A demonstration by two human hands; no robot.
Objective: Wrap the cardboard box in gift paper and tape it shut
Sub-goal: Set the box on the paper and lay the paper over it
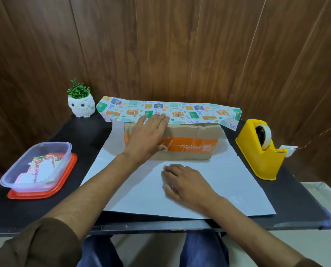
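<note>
I am only getting started, as far as I can judge: the gift paper (218, 189) is lying white side up across the middle of the counter (295, 199). Only its far strip is coming up behind the cardboard box (187, 143) and folding over the box's far top edge, printed side showing. My left hand (149, 135) is lying across the top of the box, fingers straight and together, pressing that printed strip down near the box's left end. My right hand (184, 182) is resting palm down on the bare white sheet just in front of the box, fingers relaxed and gripping nothing. The near half of the sheet is waiting to be pulled up and over, both ends are standing open, and I am seeing no tape on the paper. The box is sitting toward the far edge of the counter, its long axis running left to right along that edge. Its broad side with the orange band is facing me. The yellow tape dispenser (261, 151) is standing by the right edge, clear of both hands.
</note>
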